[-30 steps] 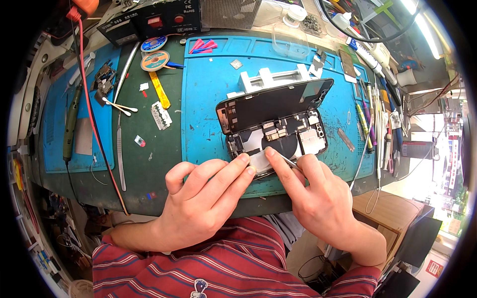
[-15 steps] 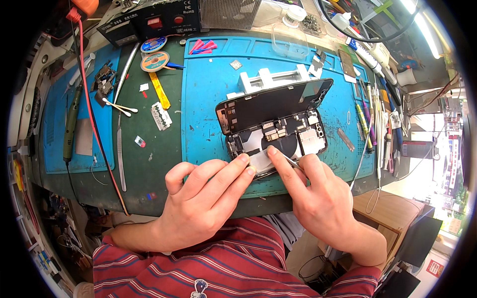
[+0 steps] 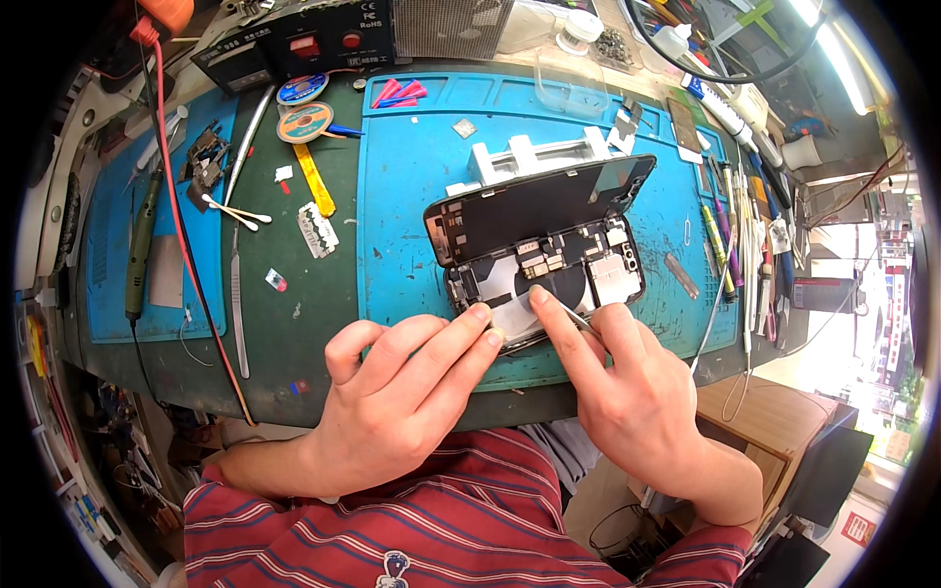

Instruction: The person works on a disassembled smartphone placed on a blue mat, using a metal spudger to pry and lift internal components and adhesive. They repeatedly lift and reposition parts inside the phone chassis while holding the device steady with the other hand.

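Black phone panel [image 3: 544,211] beyond the fingers [image 3: 461,331], blue mat [image 3: 402,245] beneath them, 2 white-tipped swabs [image 3: 235,212] to their left, red shirt [image 3: 421,514] with navy-and-white stripes behind them

A black phone [image 3: 554,263] is laid open on a blue mat [image 3: 402,235], its screen [image 3: 539,209] tilted up at the far edge, its inner parts exposed. A thin pale tool [image 3: 576,319] is held over its near side, mostly hidden.
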Demonstrator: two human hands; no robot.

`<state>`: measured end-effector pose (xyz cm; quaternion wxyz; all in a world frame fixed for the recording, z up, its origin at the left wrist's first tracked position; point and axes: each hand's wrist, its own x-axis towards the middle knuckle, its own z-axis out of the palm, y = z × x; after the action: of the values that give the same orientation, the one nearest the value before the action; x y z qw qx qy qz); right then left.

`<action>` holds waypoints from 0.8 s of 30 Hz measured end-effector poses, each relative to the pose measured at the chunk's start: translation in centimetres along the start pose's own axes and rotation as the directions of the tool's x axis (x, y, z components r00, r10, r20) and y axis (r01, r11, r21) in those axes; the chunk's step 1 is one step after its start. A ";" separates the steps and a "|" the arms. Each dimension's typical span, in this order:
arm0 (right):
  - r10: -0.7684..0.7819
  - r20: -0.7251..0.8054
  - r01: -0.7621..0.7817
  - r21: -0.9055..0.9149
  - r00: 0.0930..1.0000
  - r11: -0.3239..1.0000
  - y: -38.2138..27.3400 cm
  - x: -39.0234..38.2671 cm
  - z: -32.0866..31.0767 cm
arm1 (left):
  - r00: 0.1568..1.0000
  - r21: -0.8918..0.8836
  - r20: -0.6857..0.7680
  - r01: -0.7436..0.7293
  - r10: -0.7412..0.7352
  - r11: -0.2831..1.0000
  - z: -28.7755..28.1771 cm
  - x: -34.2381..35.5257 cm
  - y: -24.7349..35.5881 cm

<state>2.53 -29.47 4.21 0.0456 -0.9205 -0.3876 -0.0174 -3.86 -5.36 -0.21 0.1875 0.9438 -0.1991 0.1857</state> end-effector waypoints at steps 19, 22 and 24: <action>0.017 -0.019 -0.017 -0.019 1.000 1.000 -0.1 0.0 0.1 | 1.000 -0.002 -0.004 0.002 -0.002 1.000 0.1 0.0 0.0; 0.019 -0.012 -0.019 -0.034 1.000 0.999 -0.1 0.0 0.0 | 1.000 -0.003 -0.001 0.004 -0.004 1.000 0.1 0.0 0.0; 0.018 -0.015 -0.019 -0.033 1.000 0.999 -0.1 0.0 0.0 | 1.000 -0.002 -0.003 0.003 -0.003 1.000 0.1 0.0 0.0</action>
<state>2.46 -29.40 4.21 0.0334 -0.9246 -0.3784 -0.0300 -3.84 -5.40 -0.26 0.1889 0.9437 -0.1975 0.1865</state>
